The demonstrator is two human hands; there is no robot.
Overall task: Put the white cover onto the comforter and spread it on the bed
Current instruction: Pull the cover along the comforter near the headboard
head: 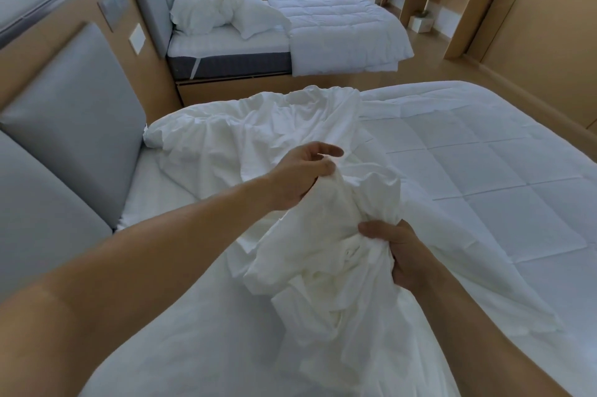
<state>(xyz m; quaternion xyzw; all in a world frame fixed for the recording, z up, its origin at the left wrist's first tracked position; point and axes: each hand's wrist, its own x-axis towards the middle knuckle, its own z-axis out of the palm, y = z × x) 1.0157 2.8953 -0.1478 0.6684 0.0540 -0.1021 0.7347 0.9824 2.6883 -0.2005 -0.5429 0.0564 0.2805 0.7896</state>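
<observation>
A bunched white cover (323, 254) is gripped by both hands over the bed (142, 190), seemingly gathered so an opening can be found; the left hand (300, 177) is closed on a fold at 11 o'clock of the bunch, the right hand (400, 251) clenched at 3 o'clock; the quilted comforter (484, 170) lies spread at 2 o'clock, not yet covered.

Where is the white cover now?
Centre of the head view: the crumpled white fabric cover is bunched between left hand and right hand, beside the quilted white comforter.
</observation>
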